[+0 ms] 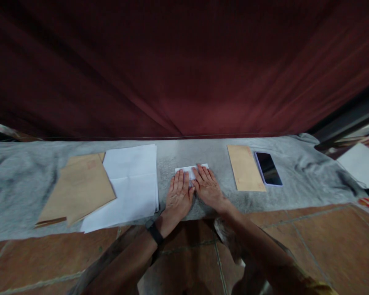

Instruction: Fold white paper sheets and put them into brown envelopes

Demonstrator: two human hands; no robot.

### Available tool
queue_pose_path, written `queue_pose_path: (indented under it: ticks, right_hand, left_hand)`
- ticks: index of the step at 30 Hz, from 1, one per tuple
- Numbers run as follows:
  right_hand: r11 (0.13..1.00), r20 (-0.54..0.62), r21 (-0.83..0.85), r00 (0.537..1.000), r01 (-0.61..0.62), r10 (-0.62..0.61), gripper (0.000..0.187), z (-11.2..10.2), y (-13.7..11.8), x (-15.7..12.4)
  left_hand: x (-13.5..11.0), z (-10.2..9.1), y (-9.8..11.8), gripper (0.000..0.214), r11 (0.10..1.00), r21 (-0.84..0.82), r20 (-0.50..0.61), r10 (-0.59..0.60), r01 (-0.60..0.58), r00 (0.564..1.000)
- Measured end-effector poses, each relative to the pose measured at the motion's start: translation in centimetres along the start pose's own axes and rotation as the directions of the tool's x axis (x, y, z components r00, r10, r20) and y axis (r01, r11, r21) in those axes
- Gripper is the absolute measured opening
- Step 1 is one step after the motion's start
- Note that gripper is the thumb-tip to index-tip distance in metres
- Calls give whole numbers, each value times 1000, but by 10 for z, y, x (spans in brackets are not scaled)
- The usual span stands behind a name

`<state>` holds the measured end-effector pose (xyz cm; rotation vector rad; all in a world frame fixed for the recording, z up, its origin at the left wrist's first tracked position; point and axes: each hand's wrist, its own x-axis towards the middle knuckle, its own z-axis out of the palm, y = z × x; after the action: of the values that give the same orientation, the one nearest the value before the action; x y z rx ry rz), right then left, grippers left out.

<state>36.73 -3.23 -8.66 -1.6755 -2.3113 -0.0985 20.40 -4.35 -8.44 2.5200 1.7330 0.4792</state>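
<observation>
A small folded white paper point(189, 169) lies on the grey cloth point(18, 172) spread over the tiled floor, between a stack of white sheets point(132, 180) and a brown envelope point(245, 168). The left hand point(178, 198) and right hand point(209, 187) are laid flat on it, fingers point(181, 180) straight and close together, nothing gripped. The paper is judged light, thin and easily creased. It is best pinched at a free edge, since the soft cloth gives beneath it.
</observation>
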Motion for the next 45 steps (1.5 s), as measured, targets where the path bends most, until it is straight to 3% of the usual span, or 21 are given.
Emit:
queue_pose_path:
  ticks: [8,15,20,28,35,40,45]
  right_hand:
    - [994,32,-15,993,-109,110,59,-9,16,-5]
    - [990,61,-32,988,-137,139,59,-8,27,-7]
    - [988,85,-43,985,-149,152,61,-7,28,-7]
    - [977,143,-83,967,-199,209,61,-12,39,-9]
    - [994,40,40,994,-100,98,58,-26,15,9]
    - [998,65,56,998,9,-13,53,-17,-6,6]
    - [999,46,32,999,9,-11,54,-10,-4,2]
  left_hand:
    - [2,-10,-11,63,1000,5,26,13,-14,1000]
    - [7,-16,-27,75,993,56,122,92,-99,988]
    - [9,-19,-36,70,984,86,181,137,-155,974]
    - [13,-24,-49,61,977,81,175,183,-200,967]
    - [12,-26,-41,60,952,15,162,300,-307,940]
    - [10,-21,-36,55,952,-25,182,306,-306,934]
    - [11,-21,-41,53,952,0,180,300,-305,937]
